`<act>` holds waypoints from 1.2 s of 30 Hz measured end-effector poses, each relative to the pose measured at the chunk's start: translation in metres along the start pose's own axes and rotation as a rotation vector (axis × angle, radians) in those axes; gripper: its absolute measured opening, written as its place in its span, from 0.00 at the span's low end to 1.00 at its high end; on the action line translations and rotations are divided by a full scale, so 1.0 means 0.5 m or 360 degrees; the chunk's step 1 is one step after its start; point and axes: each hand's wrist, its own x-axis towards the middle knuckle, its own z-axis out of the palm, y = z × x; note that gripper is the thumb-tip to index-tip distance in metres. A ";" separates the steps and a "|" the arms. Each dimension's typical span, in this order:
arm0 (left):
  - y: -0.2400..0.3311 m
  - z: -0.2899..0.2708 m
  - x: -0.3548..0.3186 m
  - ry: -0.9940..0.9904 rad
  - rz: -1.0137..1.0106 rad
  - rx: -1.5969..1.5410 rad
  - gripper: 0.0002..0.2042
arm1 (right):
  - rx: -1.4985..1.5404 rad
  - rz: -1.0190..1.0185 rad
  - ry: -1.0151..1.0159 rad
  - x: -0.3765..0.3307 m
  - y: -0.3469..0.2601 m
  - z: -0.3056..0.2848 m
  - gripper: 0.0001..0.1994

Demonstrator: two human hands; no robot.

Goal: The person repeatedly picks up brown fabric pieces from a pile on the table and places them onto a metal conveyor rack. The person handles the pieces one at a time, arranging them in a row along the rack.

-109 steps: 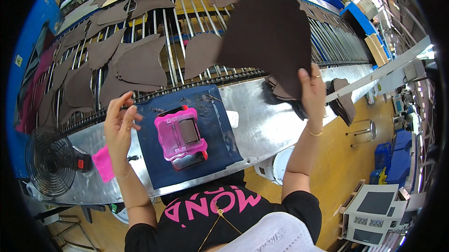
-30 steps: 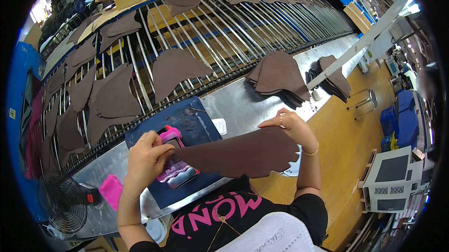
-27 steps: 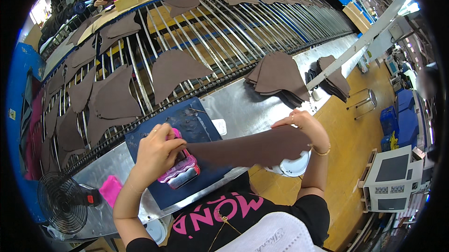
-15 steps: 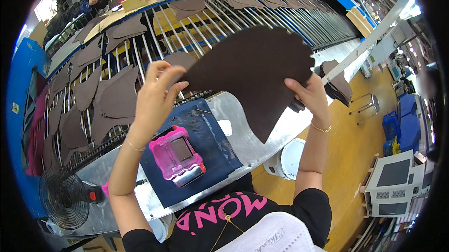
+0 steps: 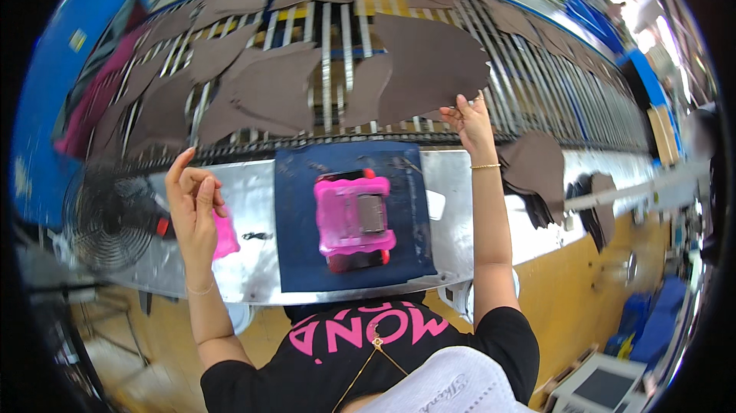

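My right hand (image 5: 469, 118) reaches out over the conveyor of metal rods (image 5: 337, 37) and pinches the near edge of a large brown leather piece (image 5: 429, 60) lying flat on the rods. My left hand (image 5: 192, 210) hovers over the metal table (image 5: 245, 260) at the left, fingers loosely apart, holding nothing, just beside a small pink block (image 5: 226, 235). Between my arms a dark blue mat (image 5: 295, 221) carries a pink stamping tool (image 5: 353, 217).
Several brown cut pieces (image 5: 268, 95) lie spread on the conveyor. A stack of brown pieces (image 5: 540, 172) sits on the table at the right. A black fan (image 5: 107, 217) stands at the left table end. A white bucket (image 5: 468, 298) shows under the table.
The large brown piece, held up in both hands half a second ago, now lies on the conveyor. My left hand has let go and dropped to the left side of the table.
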 end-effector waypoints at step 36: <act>-0.089 0.094 -0.013 -0.0084 -0.0331 -0.0068 0.11 | -0.2512 0.0415 0.1763 -0.323 -0.091 -0.537 0.22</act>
